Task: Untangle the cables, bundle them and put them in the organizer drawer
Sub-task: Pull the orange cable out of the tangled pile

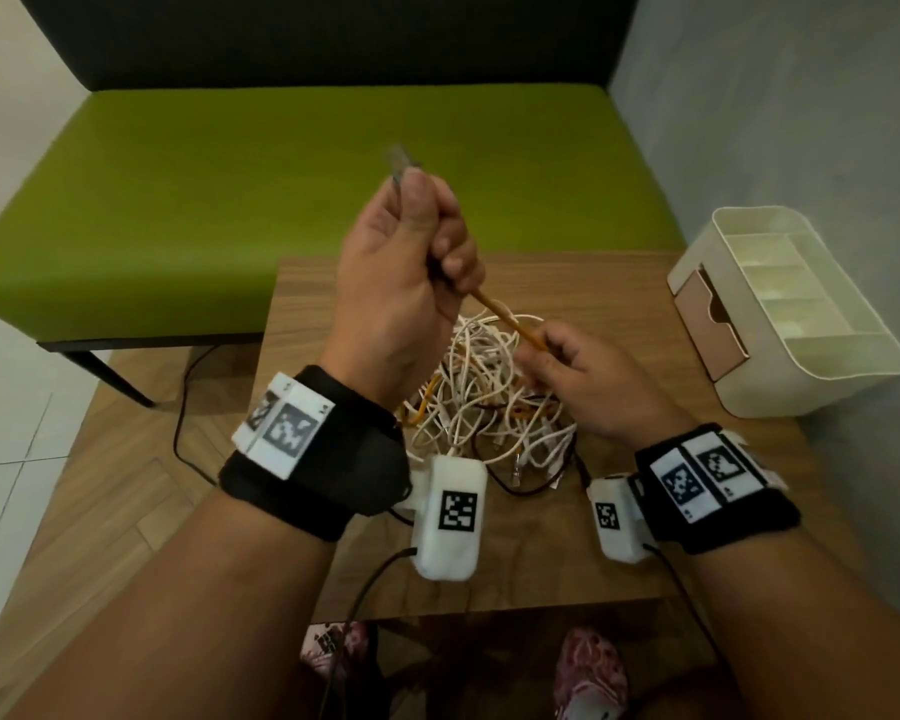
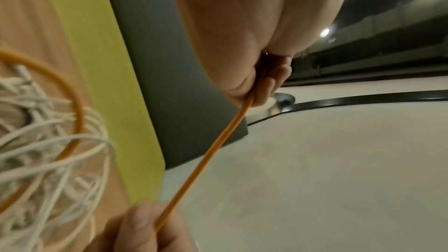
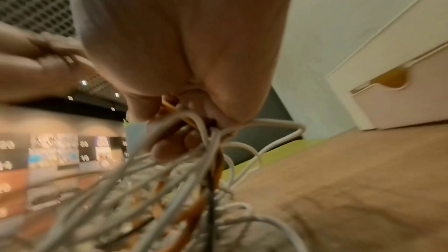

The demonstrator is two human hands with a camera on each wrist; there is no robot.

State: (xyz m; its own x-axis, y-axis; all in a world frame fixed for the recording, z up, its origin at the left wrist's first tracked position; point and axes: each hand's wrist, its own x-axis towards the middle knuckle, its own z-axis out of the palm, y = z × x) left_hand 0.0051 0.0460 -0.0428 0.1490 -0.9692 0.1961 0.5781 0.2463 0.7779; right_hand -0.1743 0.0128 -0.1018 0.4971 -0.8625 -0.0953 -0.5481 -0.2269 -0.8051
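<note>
A tangle of white, orange and dark cables [image 1: 484, 402] lies on the small wooden table [image 1: 567, 563]. My left hand [image 1: 411, 267] is raised above the pile and grips an orange cable [image 1: 505, 317], whose clear plug [image 1: 398, 161] sticks up past my thumb. The cable runs taut down to my right hand [image 1: 562, 366], which pinches it just above the pile. In the left wrist view the orange cable [image 2: 206, 152] stretches between both hands. In the right wrist view my right-hand fingers [image 3: 169, 147] are among white cables [image 3: 184, 170], which blur the grip.
A cream organizer [image 1: 801, 314] with a beige drawer [image 1: 713, 324] on its side stands at the table's right edge. A green bench [image 1: 281, 189] with a dark back runs behind the table. A grey wall [image 1: 801, 96] is to the right. A black cord [image 1: 183, 418] trails on the floor.
</note>
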